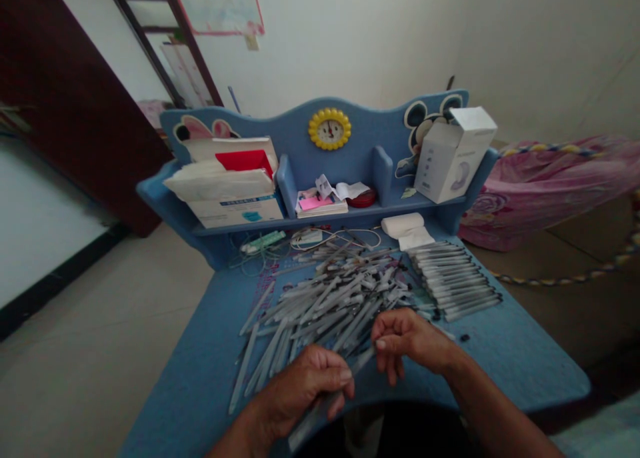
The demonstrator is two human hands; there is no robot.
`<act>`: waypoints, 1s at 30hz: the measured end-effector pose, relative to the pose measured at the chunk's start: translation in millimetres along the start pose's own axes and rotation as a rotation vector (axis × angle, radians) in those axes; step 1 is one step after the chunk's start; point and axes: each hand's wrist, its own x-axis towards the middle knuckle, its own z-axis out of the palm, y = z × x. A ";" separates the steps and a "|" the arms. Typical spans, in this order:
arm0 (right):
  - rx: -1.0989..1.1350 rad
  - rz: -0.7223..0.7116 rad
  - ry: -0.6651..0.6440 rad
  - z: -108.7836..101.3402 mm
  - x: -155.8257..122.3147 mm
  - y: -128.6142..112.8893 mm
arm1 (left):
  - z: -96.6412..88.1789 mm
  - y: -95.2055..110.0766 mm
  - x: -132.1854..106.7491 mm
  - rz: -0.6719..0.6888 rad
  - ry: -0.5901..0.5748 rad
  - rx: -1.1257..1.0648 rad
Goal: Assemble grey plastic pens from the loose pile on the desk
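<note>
"What is held?"
"One pen point(364, 359) — the left hand point(311, 383) grasps its middle, the right hand point(409, 340) pinches its far end."
"Where?"
"Over the desk's point(533, 361) near edge — just before a heap of pens point(325, 305)."

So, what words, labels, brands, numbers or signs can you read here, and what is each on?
None can be read.
White box: side print too small.
Cardboard carton: lettering on its blue strip, blurred.
Flower-shaped clock: dial marks too small.
Blue desk: purple markings, too blurred.
</note>
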 end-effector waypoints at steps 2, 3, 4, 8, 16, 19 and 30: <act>0.020 -0.024 0.016 -2.3 -2.2 -1.4 | 0.2 -0.5 -1.8 -0.008 -0.011 -0.028; 0.032 -0.035 0.025 -3.2 -3.3 -2.2 | 0.3 -0.9 -2.7 -0.012 -0.009 -0.041; 0.046 -0.045 0.035 -3.8 -4.1 -3.0 | 0.4 -1.3 -3.5 -0.014 -0.006 -0.055; 0.084 -0.057 0.094 -3.5 -5.5 -3.2 | 1.7 -2.7 -5.3 -0.019 0.017 -0.108; 0.042 0.007 0.109 7.5 -2.2 5.3 | 4.9 -3.8 -2.8 -0.021 0.006 -0.148; 0.011 0.023 0.121 8.3 -2.1 4.5 | 6.0 -5.3 -3.2 -0.030 0.007 -0.148; 0.045 -0.083 0.470 -37.7 -6.3 -13.1 | -25.0 -10.8 -27.7 -0.053 0.153 -0.071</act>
